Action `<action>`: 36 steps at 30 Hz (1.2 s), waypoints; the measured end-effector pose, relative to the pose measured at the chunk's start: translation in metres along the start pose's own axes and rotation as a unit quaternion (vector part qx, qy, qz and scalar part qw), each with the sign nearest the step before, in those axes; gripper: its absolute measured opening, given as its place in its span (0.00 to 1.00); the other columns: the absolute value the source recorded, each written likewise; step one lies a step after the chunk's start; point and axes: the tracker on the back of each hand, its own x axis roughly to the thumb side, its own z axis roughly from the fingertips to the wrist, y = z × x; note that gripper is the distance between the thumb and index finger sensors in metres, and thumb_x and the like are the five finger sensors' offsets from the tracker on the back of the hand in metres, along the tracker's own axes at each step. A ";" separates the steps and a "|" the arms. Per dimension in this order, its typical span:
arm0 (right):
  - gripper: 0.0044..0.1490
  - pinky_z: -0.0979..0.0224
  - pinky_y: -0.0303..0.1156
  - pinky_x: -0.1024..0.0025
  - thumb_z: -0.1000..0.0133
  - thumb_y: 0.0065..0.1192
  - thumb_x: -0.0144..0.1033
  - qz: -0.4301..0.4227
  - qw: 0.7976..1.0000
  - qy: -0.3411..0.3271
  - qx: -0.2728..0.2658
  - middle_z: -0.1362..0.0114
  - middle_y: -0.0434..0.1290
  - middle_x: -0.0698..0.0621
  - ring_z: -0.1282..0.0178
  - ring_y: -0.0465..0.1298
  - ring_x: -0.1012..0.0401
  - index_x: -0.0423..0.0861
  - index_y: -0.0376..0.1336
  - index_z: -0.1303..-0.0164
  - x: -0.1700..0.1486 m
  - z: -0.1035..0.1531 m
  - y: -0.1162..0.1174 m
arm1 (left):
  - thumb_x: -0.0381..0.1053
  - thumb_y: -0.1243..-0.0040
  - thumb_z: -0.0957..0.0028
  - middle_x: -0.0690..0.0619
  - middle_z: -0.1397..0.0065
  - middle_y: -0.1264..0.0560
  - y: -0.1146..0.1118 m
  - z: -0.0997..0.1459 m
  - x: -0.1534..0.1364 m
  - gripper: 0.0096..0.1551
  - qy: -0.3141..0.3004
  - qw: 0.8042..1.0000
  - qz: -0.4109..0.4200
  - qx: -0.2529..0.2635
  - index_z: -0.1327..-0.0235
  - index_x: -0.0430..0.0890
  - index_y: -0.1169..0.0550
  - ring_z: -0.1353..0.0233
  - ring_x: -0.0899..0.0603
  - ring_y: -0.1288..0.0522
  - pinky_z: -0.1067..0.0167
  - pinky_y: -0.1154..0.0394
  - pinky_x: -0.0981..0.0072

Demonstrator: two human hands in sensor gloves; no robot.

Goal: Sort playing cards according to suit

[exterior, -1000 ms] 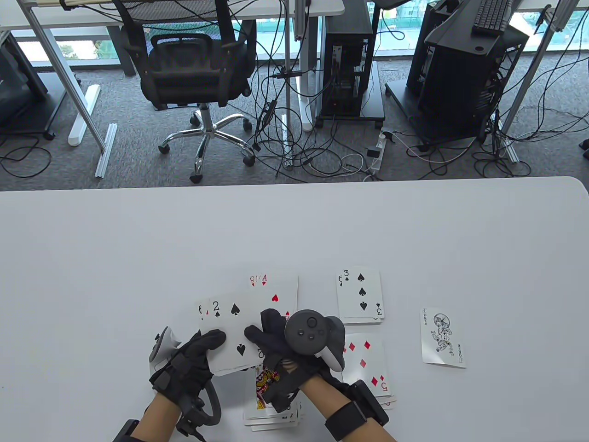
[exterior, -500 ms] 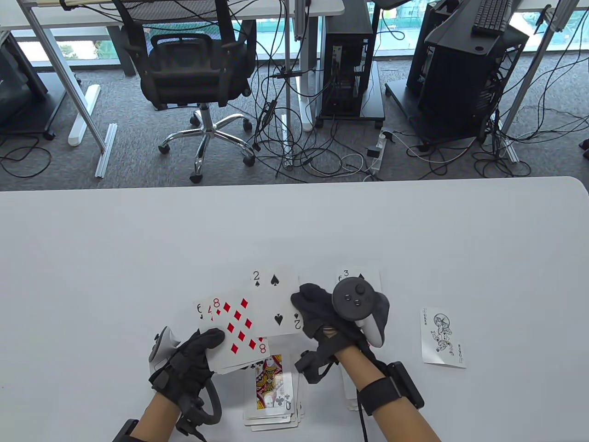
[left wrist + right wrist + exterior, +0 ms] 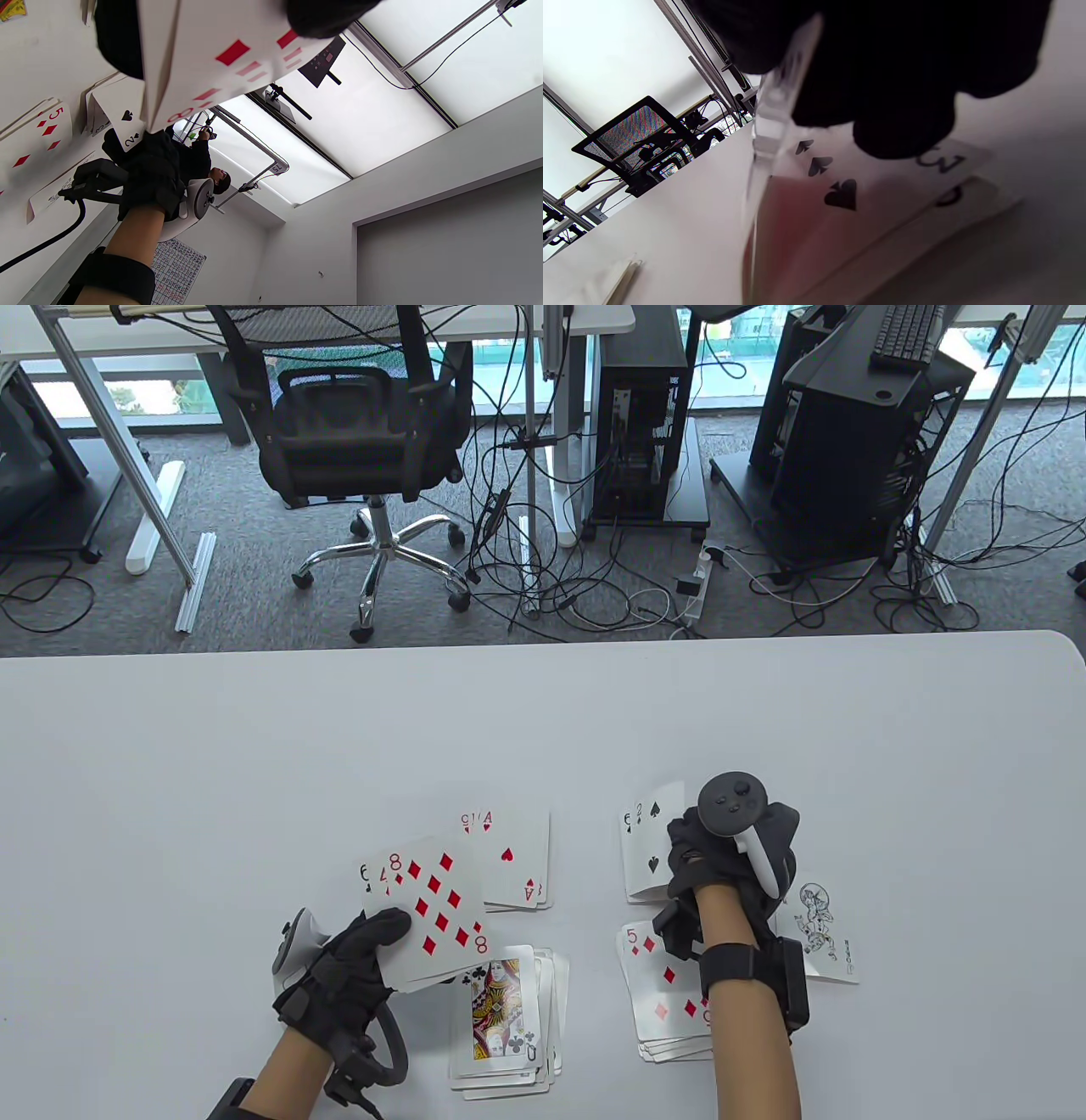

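Two of spades (image 3: 655, 838) now over spade pile (image 3: 632, 891)

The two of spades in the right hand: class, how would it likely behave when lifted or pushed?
The two of spades is probably light and bendy: the right hand pinches the thin card alone. It likely slides easily on the smooth table.

Premises: an office or computer lab. Evidence beyond the white table (image 3: 543, 712): mesh office chair (image 3: 356, 415) on castors, tower computers (image 3: 645, 424), a keyboard (image 3: 908, 335), loose floor cables (image 3: 594, 594), grey carpet, full-height windows.
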 end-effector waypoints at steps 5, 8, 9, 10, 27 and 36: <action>0.27 0.45 0.73 0.41 0.42 0.57 0.30 0.085 0.996 0.021 -0.014 0.57 0.79 0.39 0.58 0.79 0.42 0.26 0.66 0.41 -0.001 -0.007 0.006 | 0.50 0.52 0.32 0.44 0.21 0.34 -0.001 0.000 0.000 0.28 0.003 1.000 0.000 0.003 0.21 0.47 0.41 0.30 0.35 0.27 0.40 0.24 0.48; 0.31 0.44 0.72 0.40 0.42 0.58 0.34 0.139 0.989 0.039 -0.027 0.55 0.78 0.38 0.56 0.79 0.41 0.25 0.64 0.39 -0.002 -0.008 0.007 | 0.50 0.52 0.32 0.44 0.21 0.34 -0.001 0.000 0.000 0.28 0.003 1.000 -0.001 0.004 0.21 0.47 0.41 0.30 0.35 0.27 0.40 0.24 0.48; 0.32 0.44 0.71 0.39 0.42 0.58 0.35 0.155 0.987 0.044 -0.030 0.54 0.78 0.37 0.56 0.78 0.40 0.24 0.64 0.38 -0.003 -0.008 0.007 | 0.50 0.52 0.32 0.44 0.21 0.34 -0.001 0.000 0.000 0.28 0.003 1.000 -0.001 0.004 0.21 0.47 0.41 0.30 0.35 0.27 0.40 0.24 0.48; 0.33 0.44 0.71 0.39 0.42 0.58 0.36 0.165 0.985 0.044 -0.035 0.54 0.78 0.37 0.55 0.78 0.40 0.24 0.63 0.38 -0.004 -0.007 0.006 | 0.50 0.52 0.32 0.44 0.21 0.35 -0.001 0.000 0.000 0.28 0.003 1.000 -0.001 0.004 0.20 0.47 0.41 0.30 0.35 0.27 0.40 0.24 0.48; 0.38 0.48 0.73 0.39 0.39 0.52 0.41 -0.048 0.918 -0.393 -0.005 0.55 0.78 0.37 0.58 0.79 0.40 0.19 0.63 0.39 0.109 0.117 0.030 | 0.50 0.52 0.32 0.44 0.21 0.35 -0.003 0.000 -0.002 0.28 0.012 1.000 -0.003 -0.004 0.20 0.47 0.42 0.30 0.35 0.28 0.39 0.25 0.47; 0.53 0.45 0.72 0.41 0.44 0.58 0.52 -0.070 0.906 -0.418 0.018 0.51 0.73 0.40 0.53 0.77 0.43 0.16 0.51 0.37 0.137 0.152 0.066 | 0.50 0.52 0.32 0.44 0.21 0.35 -0.007 -0.001 -0.001 0.28 0.008 1.000 -0.003 -0.017 0.21 0.47 0.42 0.30 0.35 0.28 0.39 0.25 0.47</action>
